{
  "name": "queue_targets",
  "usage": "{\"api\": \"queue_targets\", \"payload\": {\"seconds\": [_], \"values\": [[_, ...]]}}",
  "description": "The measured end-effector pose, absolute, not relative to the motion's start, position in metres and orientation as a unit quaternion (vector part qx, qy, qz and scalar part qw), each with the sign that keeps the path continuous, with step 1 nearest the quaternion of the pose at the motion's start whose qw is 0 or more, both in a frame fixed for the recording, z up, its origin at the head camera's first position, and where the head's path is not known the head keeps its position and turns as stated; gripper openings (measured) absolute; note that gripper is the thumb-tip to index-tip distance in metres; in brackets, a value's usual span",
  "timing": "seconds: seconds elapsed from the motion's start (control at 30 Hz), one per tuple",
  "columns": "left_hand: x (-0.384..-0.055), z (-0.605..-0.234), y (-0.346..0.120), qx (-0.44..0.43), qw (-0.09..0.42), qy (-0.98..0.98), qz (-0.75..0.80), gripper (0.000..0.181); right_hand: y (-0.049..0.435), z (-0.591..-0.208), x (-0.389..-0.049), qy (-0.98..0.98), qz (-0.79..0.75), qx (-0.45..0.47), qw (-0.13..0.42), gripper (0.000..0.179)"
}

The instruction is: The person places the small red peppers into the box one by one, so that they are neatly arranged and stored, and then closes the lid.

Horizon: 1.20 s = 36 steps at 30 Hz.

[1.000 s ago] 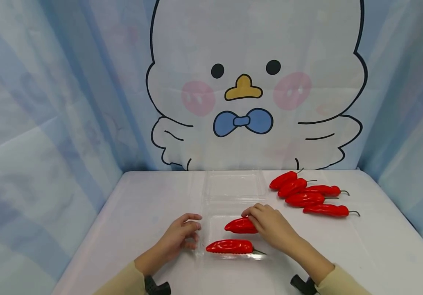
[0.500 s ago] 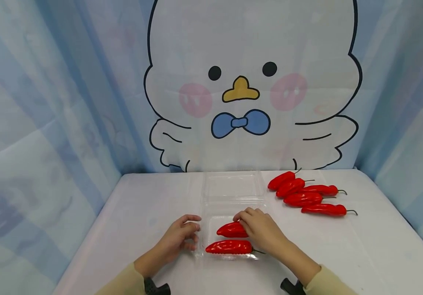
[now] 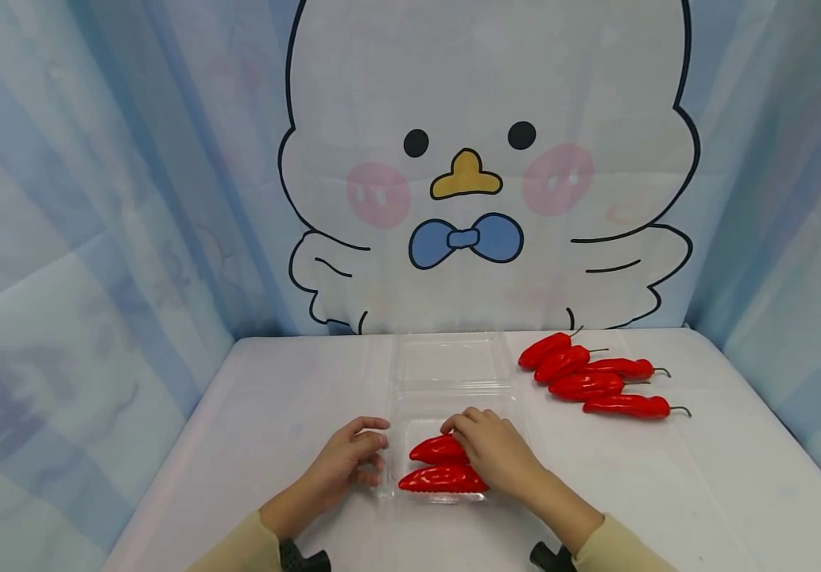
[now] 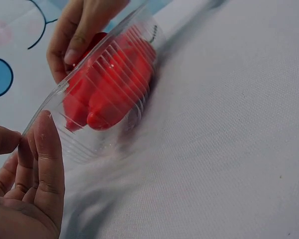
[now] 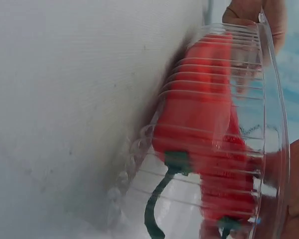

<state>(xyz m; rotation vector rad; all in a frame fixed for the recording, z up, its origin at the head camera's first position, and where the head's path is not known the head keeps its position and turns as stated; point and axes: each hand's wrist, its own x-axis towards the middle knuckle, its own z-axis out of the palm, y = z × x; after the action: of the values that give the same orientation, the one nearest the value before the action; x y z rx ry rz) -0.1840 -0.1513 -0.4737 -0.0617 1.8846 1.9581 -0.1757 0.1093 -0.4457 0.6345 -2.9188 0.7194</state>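
A clear plastic box (image 3: 400, 429) lies on the white table with its lid folded back. One red chili pepper (image 3: 439, 480) lies along its front side, its green stem (image 5: 152, 206) showing through the ribbed wall in the right wrist view. My right hand (image 3: 496, 453) grips a second red pepper (image 3: 435, 450) inside the box, right behind the first; its stem end is hidden by the hand in the head view. At the box's left side, my left hand (image 3: 349, 454) pinches the rim between thumb and fingers (image 4: 47, 149), as the left wrist view shows.
Several red peppers (image 3: 585, 387) lie in a group at the back right of the table. The transparent lid (image 3: 451, 364) extends toward the back edge. A cartoon-printed curtain (image 3: 467, 286) hangs behind the table, with blue-white cloth on both sides.
My right hand has moved left and toward me with its pepper, bringing it up to the front one. The left hand has stayed at the box's left side.
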Motion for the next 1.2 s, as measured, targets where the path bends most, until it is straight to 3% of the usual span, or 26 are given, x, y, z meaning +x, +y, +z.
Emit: {"api": "queue_targets", "payload": {"seconds": [0.63, 1.2], "values": [[-0.185, -0.48, -0.148, -0.017, 0.209, 0.682, 0.701, 0.042, 0.1, -0.463, -0.174, -0.938, 0.259, 0.228, -0.045, 0.018], [-0.187, -0.478, -0.148, -0.024, 0.211, 0.684, 0.698, 0.044, 0.103, -0.464, -0.178, -0.941, 0.257, 0.213, -0.053, 0.02]]}}
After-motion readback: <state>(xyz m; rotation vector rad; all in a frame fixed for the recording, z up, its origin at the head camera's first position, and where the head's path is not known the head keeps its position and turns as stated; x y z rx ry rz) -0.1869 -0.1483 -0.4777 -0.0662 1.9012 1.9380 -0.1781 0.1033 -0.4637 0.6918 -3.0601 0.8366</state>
